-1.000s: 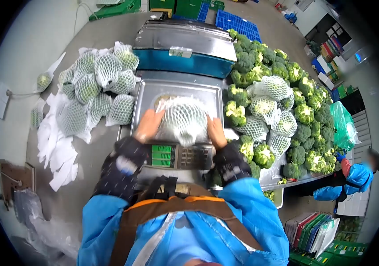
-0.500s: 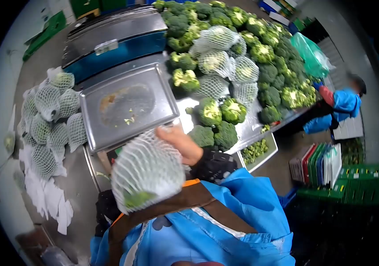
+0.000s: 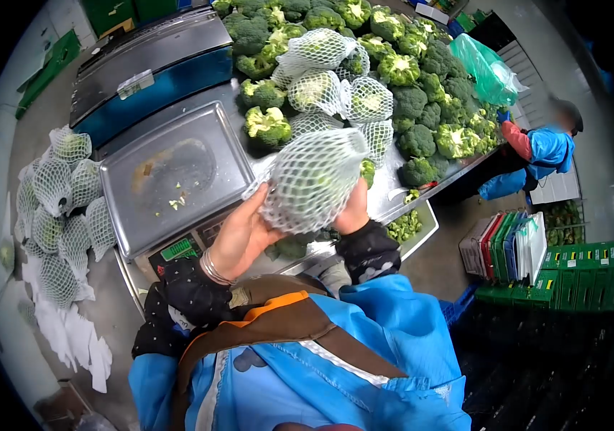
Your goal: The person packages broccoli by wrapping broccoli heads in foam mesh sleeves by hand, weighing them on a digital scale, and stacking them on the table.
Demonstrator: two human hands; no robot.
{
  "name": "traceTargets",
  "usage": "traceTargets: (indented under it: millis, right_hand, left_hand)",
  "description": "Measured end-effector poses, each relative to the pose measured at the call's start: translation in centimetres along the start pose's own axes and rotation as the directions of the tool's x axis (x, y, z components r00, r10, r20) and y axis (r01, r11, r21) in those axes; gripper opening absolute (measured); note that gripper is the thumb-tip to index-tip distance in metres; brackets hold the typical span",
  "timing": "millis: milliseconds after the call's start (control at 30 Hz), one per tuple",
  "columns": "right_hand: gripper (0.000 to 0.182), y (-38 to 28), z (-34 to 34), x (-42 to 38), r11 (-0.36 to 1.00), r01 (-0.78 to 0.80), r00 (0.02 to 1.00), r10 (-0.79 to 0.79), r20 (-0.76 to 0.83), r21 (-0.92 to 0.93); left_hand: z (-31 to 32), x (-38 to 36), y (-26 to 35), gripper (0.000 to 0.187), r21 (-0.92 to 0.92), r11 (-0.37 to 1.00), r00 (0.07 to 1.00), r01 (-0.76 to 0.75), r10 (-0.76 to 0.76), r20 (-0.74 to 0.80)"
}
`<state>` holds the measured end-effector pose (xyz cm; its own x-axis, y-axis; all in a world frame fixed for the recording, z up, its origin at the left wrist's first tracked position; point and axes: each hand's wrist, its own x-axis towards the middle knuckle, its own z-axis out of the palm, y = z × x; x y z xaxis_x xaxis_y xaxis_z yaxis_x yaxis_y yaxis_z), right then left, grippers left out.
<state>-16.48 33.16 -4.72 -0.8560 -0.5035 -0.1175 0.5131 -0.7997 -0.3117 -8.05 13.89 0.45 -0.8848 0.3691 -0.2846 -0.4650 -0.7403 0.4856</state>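
Note:
A broccoli head in a white foam net [image 3: 314, 179] is held up in front of my body, between both hands. My left hand [image 3: 241, 237], with bracelets at the wrist, is closed on its lower left side. My right hand [image 3: 354, 208] grips its right side, its fingers partly hidden behind the net. Just to the left lies the metal scale tray [image 3: 177, 176], bare but for a few green crumbs. Beyond the held broccoli, several netted heads [image 3: 314, 92] rest on the metal table among loose broccoli [image 3: 409, 102].
More netted broccoli [image 3: 52, 187] is piled at the left, above white nets [image 3: 70, 341]. A blue and steel machine [image 3: 156, 72] stands behind the scale. Below the table's right edge is a bin of trimmings [image 3: 406, 228]. A co-worker [image 3: 547, 151] stands at the right, near green crates [image 3: 583, 276].
The netted broccoli has moved up and right, away from my body. My left hand has come into sight on it, and the scale's green display now shows.

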Motion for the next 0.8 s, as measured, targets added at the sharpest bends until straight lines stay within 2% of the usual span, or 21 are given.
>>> traceTargets:
  millis: [67,100,167,200,233,267,300,333,367,400,433,467,533,567,600,667,700,800]
  right_hand:
    - [0.041,-3.6,-0.6,1.3,0.998,-0.006,0.997,0.002,0.072,0.059]
    - [0.037,-4.9,-0.5,1.5,0.936,0.164,0.981,-0.121,0.153,-0.310]
    - [0.035,-8.0,-3.6,4.8,0.902,0.213,0.966,-0.252,-0.058,-0.374]
    - [0.037,-9.7,-6.2,6.2,0.957,0.236,0.941,-0.268,-0.205,-0.169]
    - [0.033,-11.2,-8.4,6.5,0.865,0.242,0.832,-0.418,-0.364,-0.440]
    - [0.029,-12.8,-10.3,6.4,0.720,0.168,0.674,-0.582,-0.455,-0.673]
    - [0.029,-14.9,-11.5,5.6,0.443,0.095,0.569,-0.759,-0.317,-0.891]
    - [0.032,-17.8,-14.6,4.7,0.078,0.035,0.475,-0.878,-0.052,-0.996]
    - [0.039,-20.1,-15.0,3.0,-0.227,-0.176,0.386,-0.911,0.145,-0.958]
    - [0.049,-21.7,-14.1,1.1,-0.379,-0.549,0.330,-0.917,0.224,-0.745]
    - [0.059,-23.5,-14.4,-0.2,-0.268,-0.667,0.245,-0.960,0.136,-0.695]
    - [0.078,-25.4,-15.4,-1.3,-0.156,-0.736,0.206,-0.979,0.002,-0.659]
    - [0.097,-25.9,-15.9,-1.6,0.022,-0.807,0.116,-0.974,-0.195,-0.590]
    - [0.107,-27.6,-20.3,-1.6,0.026,-0.737,0.224,-0.934,-0.280,-0.675]
    - [0.102,-25.7,-20.8,-0.7,0.056,-0.755,0.197,-0.931,-0.307,-0.654]
    - [0.098,-23.5,-20.1,1.2,0.018,-0.833,0.130,-0.965,-0.227,-0.554]
    - [0.083,-22.8,-19.2,1.6,-0.019,-0.842,0.133,-0.976,-0.174,-0.539]
    - [0.070,-25.1,-17.5,-0.2,-0.308,-0.733,0.534,-0.813,-0.232,-0.607]
  left_hand:
    - [0.3,0.4,-0.1,0.043,0.002,0.999,0.995,0.041,-0.041,-0.089]
    - [0.3,0.4,-0.1,0.043,0.005,0.998,0.989,0.062,-0.061,-0.136]
    - [-0.4,0.7,-0.1,0.040,0.069,0.995,0.991,0.077,-0.069,-0.116]
    - [-0.7,0.9,-0.3,0.039,0.101,0.991,0.992,0.086,-0.077,-0.097]
    - [-1.0,1.0,-0.5,0.035,0.115,0.989,0.991,0.087,-0.075,-0.107]
    - [-1.0,0.9,-0.4,0.032,0.156,0.981,0.987,0.115,-0.095,-0.131]
    - [-1.4,0.6,-0.3,0.030,0.165,0.979,0.985,0.122,-0.099,-0.141]
    - [-2.1,0.1,-0.2,0.027,0.171,0.977,0.983,0.126,-0.100,-0.157]
    - [-3.1,-0.5,-0.2,0.024,0.154,0.982,0.976,0.105,-0.073,-0.203]
    - [-4.1,-1.0,-0.2,0.021,0.141,0.986,0.967,0.083,-0.046,-0.252]
    - [-5.2,-1.3,-0.3,0.019,0.136,0.988,0.950,0.072,-0.026,-0.311]
    - [-6.1,-1.5,-0.7,0.016,0.094,0.995,0.923,0.019,0.018,-0.384]
    - [-7.7,-1.7,-1.5,0.012,0.055,0.998,0.898,-0.005,0.029,-0.439]
    - [-7.7,-1.6,-1.9,0.012,0.036,0.999,0.895,0.013,0.005,-0.446]
    - [-7.6,-1.4,-2.2,0.011,0.018,0.999,0.891,0.030,-0.018,-0.454]
    - [-7.5,-1.2,-2.6,0.010,0.011,0.999,0.890,0.053,-0.042,-0.454]
    - [-7.4,-1.1,-2.7,0.010,0.024,0.998,0.894,0.062,-0.045,-0.445]
    - [-6.8,-1.5,-2.3,0.010,0.072,0.997,0.889,0.036,0.001,-0.459]
